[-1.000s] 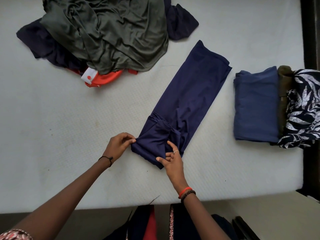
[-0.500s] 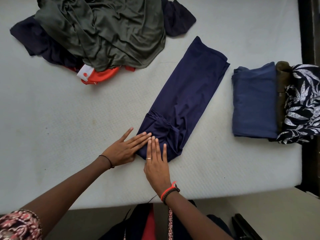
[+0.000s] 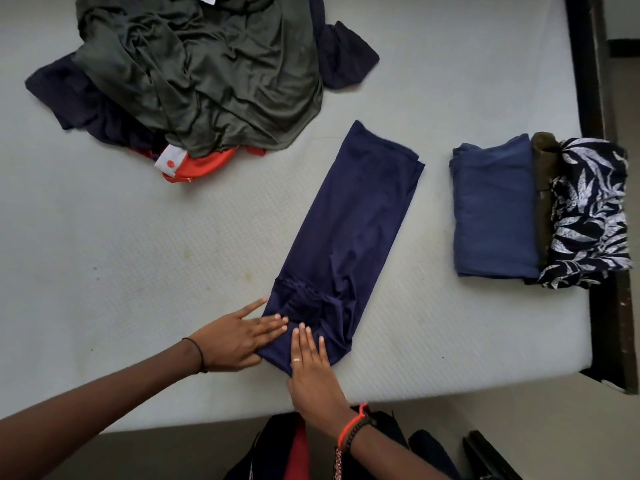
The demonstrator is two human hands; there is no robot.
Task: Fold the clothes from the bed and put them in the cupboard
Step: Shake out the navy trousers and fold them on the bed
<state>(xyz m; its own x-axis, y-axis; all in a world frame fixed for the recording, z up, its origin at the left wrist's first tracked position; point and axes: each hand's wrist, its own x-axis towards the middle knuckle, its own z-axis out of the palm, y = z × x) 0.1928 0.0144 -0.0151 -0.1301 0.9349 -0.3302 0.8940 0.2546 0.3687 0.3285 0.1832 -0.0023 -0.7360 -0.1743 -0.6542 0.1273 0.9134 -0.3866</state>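
A long navy garment [image 3: 349, 223] lies folded into a narrow strip, slanting across the white mattress [image 3: 138, 271]. Its near end is bunched and gathered. My left hand [image 3: 239, 336] lies flat with straight fingers on the left corner of that near end. My right hand [image 3: 311, 368] presses flat on the same end from the front, fingers straight. At the far left sits a heap of unfolded clothes: an olive garment [image 3: 207, 74] on top of dark navy pieces [image 3: 86, 102] and an orange one [image 3: 204, 166].
Three folded items lie side by side at the right: a blue one [image 3: 495, 213], an olive one [image 3: 543, 188] and a leaf-print one [image 3: 592, 216]. A dark wooden bed frame [image 3: 595, 81] runs along the right edge. The mattress's front edge is just below my hands.
One second ago both hands pinched the bunched near end of the navy garment. They have let go and now press flat on it; the right hand has slid slightly back toward the edge.
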